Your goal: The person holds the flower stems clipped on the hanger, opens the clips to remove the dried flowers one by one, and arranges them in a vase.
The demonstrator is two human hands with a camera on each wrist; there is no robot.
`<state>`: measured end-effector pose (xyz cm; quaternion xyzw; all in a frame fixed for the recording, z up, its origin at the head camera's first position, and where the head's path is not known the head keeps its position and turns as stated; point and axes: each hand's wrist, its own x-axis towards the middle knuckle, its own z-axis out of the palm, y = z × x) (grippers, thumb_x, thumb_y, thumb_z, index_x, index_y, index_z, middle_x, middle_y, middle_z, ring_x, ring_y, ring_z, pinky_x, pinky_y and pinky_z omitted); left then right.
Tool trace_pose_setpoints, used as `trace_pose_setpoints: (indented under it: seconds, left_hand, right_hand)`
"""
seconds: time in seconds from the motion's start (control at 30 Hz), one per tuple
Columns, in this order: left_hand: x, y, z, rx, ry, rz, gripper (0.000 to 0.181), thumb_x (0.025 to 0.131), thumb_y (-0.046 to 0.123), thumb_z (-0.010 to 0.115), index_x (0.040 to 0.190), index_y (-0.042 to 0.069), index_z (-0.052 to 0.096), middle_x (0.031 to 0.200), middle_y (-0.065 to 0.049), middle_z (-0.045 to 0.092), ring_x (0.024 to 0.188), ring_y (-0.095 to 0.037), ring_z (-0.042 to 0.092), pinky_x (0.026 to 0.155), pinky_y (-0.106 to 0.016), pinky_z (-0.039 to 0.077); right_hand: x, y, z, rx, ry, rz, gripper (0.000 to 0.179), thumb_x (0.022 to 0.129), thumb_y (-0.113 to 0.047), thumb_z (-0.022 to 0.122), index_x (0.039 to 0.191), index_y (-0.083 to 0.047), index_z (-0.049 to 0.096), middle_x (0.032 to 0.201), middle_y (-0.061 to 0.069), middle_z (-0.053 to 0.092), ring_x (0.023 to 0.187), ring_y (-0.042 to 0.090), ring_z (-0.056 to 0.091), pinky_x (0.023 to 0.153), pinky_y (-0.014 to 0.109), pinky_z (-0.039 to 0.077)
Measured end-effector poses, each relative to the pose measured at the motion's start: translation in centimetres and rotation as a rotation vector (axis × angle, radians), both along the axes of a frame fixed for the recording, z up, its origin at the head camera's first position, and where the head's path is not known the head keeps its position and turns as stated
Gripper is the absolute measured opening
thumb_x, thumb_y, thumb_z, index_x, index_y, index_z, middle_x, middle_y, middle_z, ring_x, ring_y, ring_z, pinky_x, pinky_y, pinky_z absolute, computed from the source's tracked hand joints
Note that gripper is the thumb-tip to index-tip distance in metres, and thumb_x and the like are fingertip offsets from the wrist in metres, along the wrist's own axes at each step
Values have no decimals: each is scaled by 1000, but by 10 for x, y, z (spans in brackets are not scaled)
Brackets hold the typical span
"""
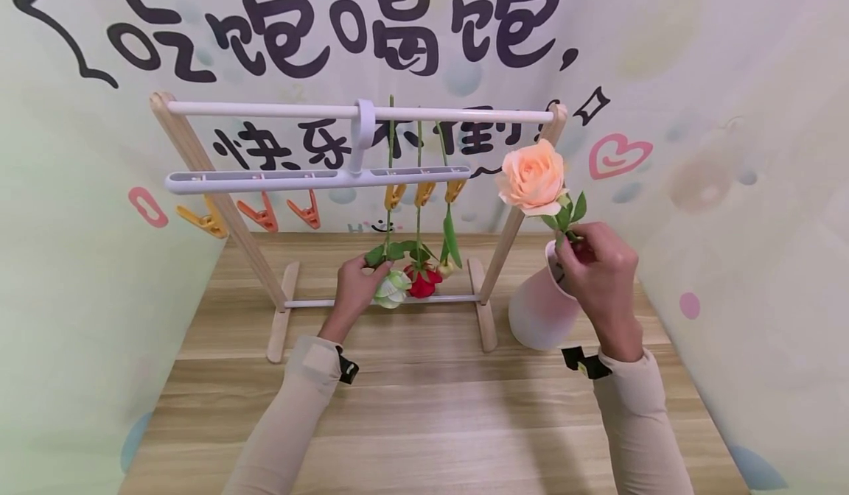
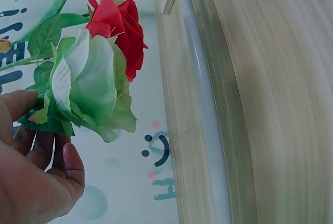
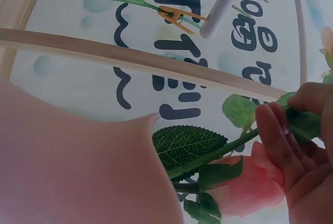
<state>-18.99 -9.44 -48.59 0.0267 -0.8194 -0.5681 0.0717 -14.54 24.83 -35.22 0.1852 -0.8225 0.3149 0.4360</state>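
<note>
My left hand (image 1: 354, 285) pinches the leafy stem just behind the bloom of a white-green rose (image 1: 393, 289), which hangs head down. Beside it hang a red rose (image 1: 424, 281) and a pale bud (image 1: 446, 267). Yellow clips (image 1: 425, 194) hold their stems to a lavender hanger (image 1: 265, 180). On the right, my right hand (image 1: 603, 274) grips the stem of an upright peach rose (image 1: 533, 178) below its bloom. That stem runs down into a pinkish-white vase (image 1: 540, 311). The right wrist view also shows a pink rose (image 3: 247, 190) at the vase mouth.
The hanger hooks over the top rail (image 1: 265, 110) of a wooden rack (image 1: 250, 248) standing on the table (image 1: 424, 421). Orange-red clips (image 1: 261, 216) and a yellow clip (image 1: 205, 220) dangle at its left. A printed cloth (image 1: 729, 185) rises behind.
</note>
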Motion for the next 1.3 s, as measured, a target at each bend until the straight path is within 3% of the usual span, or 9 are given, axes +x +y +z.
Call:
trace_pose_setpoints:
  seconds: [0.23, 0.37, 0.47, 0.73, 0.9, 1.3]
  left_hand:
    - [0, 0, 0, -9, -10, -6, 30, 93, 21, 70, 110, -3, 72, 109, -20, 71, 102, -29, 65, 84, -41, 51]
    - [0, -1, 0, -17, -14, -4, 29, 93, 22, 70, 110, -2, 72, 109, -20, 71, 100, -27, 65, 82, -40, 51]
    - [-1, -1, -1, -18, -13, -4, 29, 93, 21, 70, 109, -2, 72, 108, -20, 72, 101, -27, 65, 84, -41, 51]
    - [-1, 0, -1, -17, 4, 2, 28, 92, 20, 71, 109, -2, 72, 107, -20, 72, 101, -28, 65, 85, -42, 52]
    - [-1, 0, -1, -21, 3, 5, 28, 92, 20, 72, 109, -2, 73, 107, -19, 72, 98, -27, 65, 82, -40, 51]
    - [1, 1, 0, -23, -3, 9, 28, 92, 19, 72, 109, -2, 72, 106, -20, 72, 100, -28, 65, 83, -40, 50]
  right_hand:
    - [4, -2, -2, 84, -45, -87, 3, 84, 1, 68, 85, 4, 67, 78, 16, 68, 63, 27, 67, 70, 3, 39]
    - [5, -2, -3, 144, -73, -114, 8, 88, -3, 66, 86, 5, 65, 80, 18, 68, 66, 28, 67, 64, 25, 54]
    - [6, -4, -4, 149, -72, -118, 8, 88, -3, 65, 85, 5, 64, 80, 19, 67, 66, 29, 67, 60, 43, 55]
    - [7, -6, -12, 156, -49, -119, 10, 86, -1, 67, 80, 5, 62, 72, 18, 64, 63, 29, 65, 58, 43, 53]
    - [8, -6, -20, 130, -95, -115, 4, 85, 3, 67, 85, 6, 64, 75, 18, 65, 65, 29, 66, 58, 45, 55]
    - [9, 3, -40, 97, -174, -148, 9, 86, 0, 69, 90, 8, 67, 77, 20, 69, 63, 31, 67, 56, 46, 56]
